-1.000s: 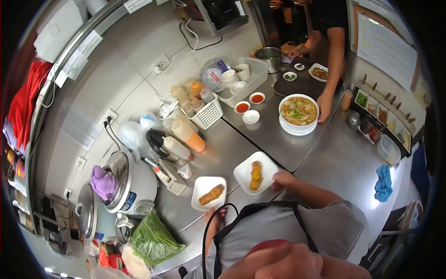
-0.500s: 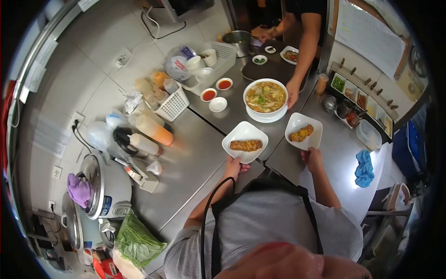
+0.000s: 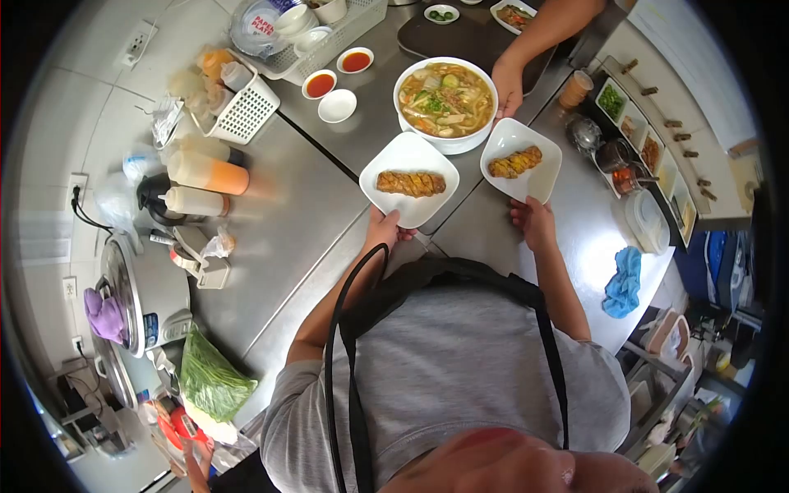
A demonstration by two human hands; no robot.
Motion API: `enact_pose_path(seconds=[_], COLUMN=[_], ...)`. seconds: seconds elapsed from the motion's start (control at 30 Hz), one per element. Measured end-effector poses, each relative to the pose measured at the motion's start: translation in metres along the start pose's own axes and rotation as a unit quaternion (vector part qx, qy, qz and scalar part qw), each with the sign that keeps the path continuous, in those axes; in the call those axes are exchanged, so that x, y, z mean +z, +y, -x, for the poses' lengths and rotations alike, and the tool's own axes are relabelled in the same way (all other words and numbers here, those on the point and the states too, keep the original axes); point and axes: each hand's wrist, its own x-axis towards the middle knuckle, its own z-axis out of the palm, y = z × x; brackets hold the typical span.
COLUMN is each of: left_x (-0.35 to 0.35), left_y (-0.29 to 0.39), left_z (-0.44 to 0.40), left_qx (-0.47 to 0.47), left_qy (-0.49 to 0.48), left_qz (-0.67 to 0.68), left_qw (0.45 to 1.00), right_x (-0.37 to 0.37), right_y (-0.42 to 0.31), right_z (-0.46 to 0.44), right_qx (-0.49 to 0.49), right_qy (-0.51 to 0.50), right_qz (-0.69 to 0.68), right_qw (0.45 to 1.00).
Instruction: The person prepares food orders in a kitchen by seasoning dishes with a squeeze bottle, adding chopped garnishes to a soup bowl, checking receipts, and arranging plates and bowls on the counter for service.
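Head view: the left hand [image 3: 390,225] is pinching the left plate [image 3: 409,212] by its near corner, the right hand [image 3: 536,222] (likewise) the right plate [image 3: 536,174], over the counter [image 3: 300,185]; level holding is probably keeping the browned pieces [image 3: 411,183] from sliding.

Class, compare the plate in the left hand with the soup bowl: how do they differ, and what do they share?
Shape: the left-hand plate is squarish with rounded corners; the soup bowl is round. Depth: the left-hand plate looks shallow, the soup bowl deeper. Contents: the left-hand plate bears one browned piece of food; the soup bowl holds soup with greens on top. Both are white.
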Motion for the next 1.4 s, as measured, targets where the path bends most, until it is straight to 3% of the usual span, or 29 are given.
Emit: enact_pose_path(seconds=[0.53, 0.73, 0.87, 1.03, 1.13, 1.23, 1.33, 1.4], left_x=[-0.011, -0.012, -0.013, -0.019, -0.032, -0.055, -0.064, -0.067], left_y=[0.015, 0.016, 0.016, 0.014, 0.006, -0.017, -0.026, -0.029], left_z=[-0.022, -0.023, -0.018, -0.009, -0.004, -0.006, 0.004, 0.01], left_qx=[0.043, 0.041, 0.061, 0.055, 0.079, 0.081, 0.086, 0.093], left_qy=[0.063, 0.03, 0.014, 0.109, 0.12, 0.089, 0.061, 0.049], left_qz=[0.092, 0.077, 0.062, 0.088, 0.129, 0.167, 0.191, 0.199], left_qw=[0.993, 0.996, 0.996, 0.989, 0.981, 0.979, 0.976, 0.974], right_x=[0.018, 0.025, 0.015, 0.028, 0.026, 0.056, 0.071, 0.086], right_y=[0.01, 0.006, -0.011, -0.024, 0.009, 0.02, 0.036, 0.038], right_z=[-0.014, -0.024, -0.041, -0.036, -0.038, -0.007, -0.012, -0.015], right_qx=[0.025, 0.006, 0.001, -0.032, 0.037, 0.082, 0.093, 0.026], right_qy=[0.0, 0.006, -0.005, 0.009, -0.069, -0.144, -0.178, -0.286], right_qz=[-0.056, -0.109, -0.074, -0.074, -0.091, 0.034, 0.08, 0.234], right_qw=[0.998, 0.994, 0.997, 0.997, 0.993, 0.986, 0.976, 0.929])
